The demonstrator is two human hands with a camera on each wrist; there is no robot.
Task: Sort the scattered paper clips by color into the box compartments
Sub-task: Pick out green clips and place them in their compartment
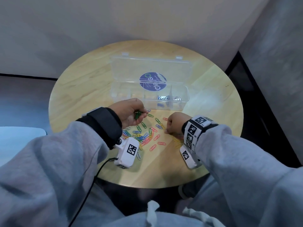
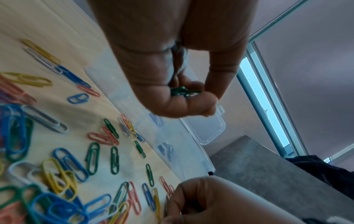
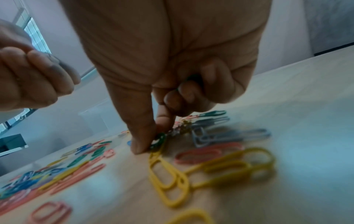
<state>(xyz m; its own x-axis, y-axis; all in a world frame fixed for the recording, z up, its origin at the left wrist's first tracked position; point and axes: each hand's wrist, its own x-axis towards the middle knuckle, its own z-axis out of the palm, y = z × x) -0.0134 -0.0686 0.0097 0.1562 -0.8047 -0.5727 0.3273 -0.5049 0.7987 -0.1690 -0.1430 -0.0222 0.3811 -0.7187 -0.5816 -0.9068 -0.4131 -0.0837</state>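
Left grip [image 1: 129, 114] cups a bunch of green clips [image 2: 182, 91]; right grip [image 3: 153, 145] pinches one green clip [image 3: 159, 141] off the surface [image 1: 205, 128] near the box [image 1: 164, 102].

Scattered clips [image 1: 147, 135] crowd the table [image 1: 82, 82] before the box [image 1: 183, 102].

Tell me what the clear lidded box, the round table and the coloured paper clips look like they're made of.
Clear lidded box: transparent, glossy plastic, you see through its walls.
Round table: pale wood or wood-look laminate, with grain lines and a soft sheen.
Coloured paper clips: probably wire with a smooth coloured coating; no bare metal shows.
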